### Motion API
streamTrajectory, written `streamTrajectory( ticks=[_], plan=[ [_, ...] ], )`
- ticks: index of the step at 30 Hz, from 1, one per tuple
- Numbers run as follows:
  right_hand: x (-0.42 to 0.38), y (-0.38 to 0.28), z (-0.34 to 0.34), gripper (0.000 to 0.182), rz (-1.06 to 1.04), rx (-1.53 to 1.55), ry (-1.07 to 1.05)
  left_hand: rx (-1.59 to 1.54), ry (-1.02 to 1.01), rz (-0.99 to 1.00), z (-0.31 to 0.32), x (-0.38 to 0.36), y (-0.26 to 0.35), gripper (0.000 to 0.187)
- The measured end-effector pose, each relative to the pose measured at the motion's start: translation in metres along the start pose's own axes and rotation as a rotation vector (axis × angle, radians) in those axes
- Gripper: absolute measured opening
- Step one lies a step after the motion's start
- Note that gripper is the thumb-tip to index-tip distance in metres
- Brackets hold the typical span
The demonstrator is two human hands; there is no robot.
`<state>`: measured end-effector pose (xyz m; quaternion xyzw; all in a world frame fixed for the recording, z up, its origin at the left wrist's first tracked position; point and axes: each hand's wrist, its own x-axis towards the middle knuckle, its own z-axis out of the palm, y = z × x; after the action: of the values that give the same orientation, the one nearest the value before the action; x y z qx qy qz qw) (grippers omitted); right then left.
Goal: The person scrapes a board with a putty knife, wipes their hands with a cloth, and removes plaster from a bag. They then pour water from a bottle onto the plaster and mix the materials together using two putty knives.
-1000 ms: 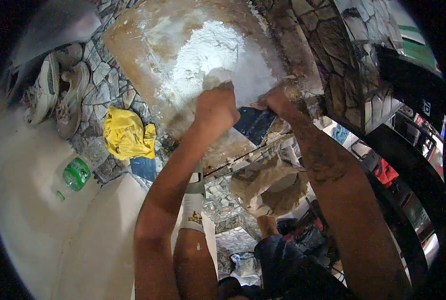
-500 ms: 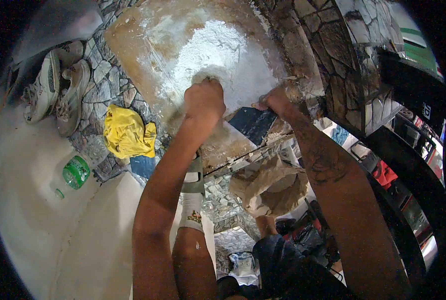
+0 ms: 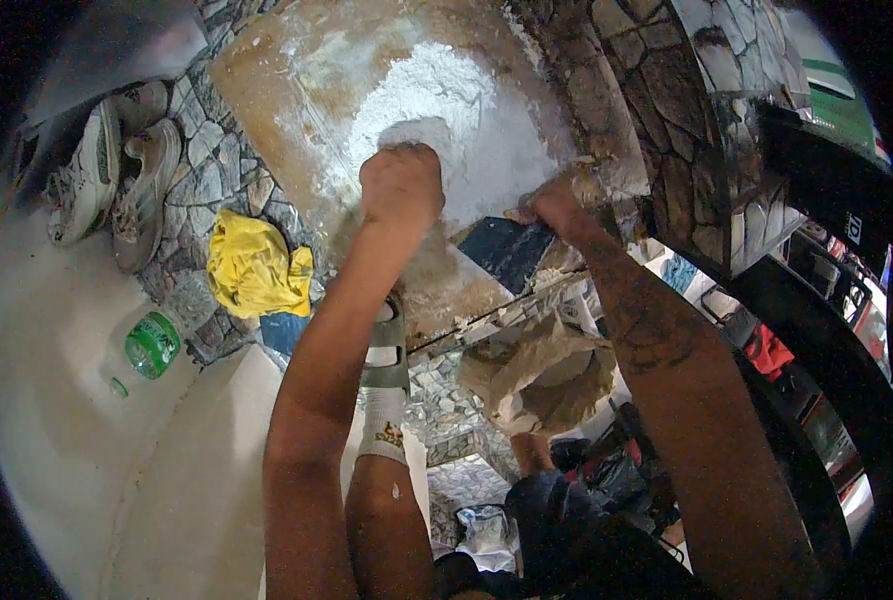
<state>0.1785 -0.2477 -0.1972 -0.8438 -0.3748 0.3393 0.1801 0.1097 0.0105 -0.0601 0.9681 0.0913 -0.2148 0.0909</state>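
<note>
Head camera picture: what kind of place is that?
Maybe a makeshift work corner in a home or shop: white powder is heaped on a stained board, an open brown sack is near it, and shoes lie off to one side.

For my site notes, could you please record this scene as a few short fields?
Surface: brown board, smeared white
Material: white powder, heaped on the board
Left hand: at the powder's near edge; grip hidden
Right hand: beside the dark flat piece; grip unclear
Left of board: yellow bundle, green-labelled bottle, shoes
Near side: open paper sack
</note>
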Motion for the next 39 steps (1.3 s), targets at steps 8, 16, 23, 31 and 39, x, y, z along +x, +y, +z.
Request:
streamTrajectory(
  ticks=[8, 16, 23, 31, 39],
  plan=[
    [-0.003, 0.0, 0.0, 0.035, 0.012, 0.031, -0.012, -0.033, 0.024, -0.018, 0.011, 0.022, 0.006, 0.021],
    [-0.003, -0.001, -0.002, 0.033, 0.018, 0.07, 0.0, -0.069, 0.011, -0.021, -0.001, 0.028, 0.011, 0.019],
    [-0.006, -0.005, -0.004, 0.031, 0.028, 0.111, 0.0, -0.075, 0.041, -0.058, 0.01, 0.03, 0.001, 0.024],
    [0.001, -0.017, -0.011, 0.03, 0.444, 0.393, -0.071, -0.085, 0.058, -0.119, 0.007, 0.028, 0.004, 0.03],
    [-0.001, 0.005, 0.013, 0.031, 0.078, 0.1, 0.075, -0.286, 0.18, -0.034, 0.009, 0.026, 0.02, 0.027]
  ],
)
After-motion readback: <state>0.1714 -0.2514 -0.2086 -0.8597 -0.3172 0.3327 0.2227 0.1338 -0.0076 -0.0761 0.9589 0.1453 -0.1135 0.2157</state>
